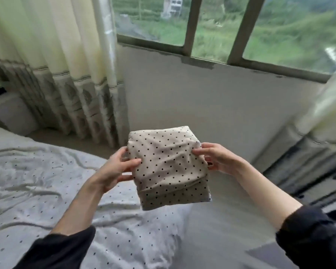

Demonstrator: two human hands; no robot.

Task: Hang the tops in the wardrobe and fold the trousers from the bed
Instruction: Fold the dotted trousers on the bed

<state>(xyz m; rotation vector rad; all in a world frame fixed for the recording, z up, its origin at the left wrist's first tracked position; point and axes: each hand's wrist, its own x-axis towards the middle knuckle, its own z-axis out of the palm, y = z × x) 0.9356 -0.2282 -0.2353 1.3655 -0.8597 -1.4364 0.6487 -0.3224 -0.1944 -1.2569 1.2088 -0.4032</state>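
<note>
Head view: left hand (114, 167) and right hand (215, 160) grip folded dotted trousers (167, 164) above bed (37, 171).

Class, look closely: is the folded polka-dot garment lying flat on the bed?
No: both the left hand and the right hand hold the folded polka-dot garment up above the bed.

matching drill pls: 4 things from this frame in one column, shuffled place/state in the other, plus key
1. folded polka-dot garment
2. left hand
3. curtain
4. bed sheet

A. hangs left of the window
B. lies wrinkled on the bed, below the hands
C. held in the air between both hands
D. grips the bundle's left edge

Pairs: 1-C, 2-D, 3-A, 4-B
</note>
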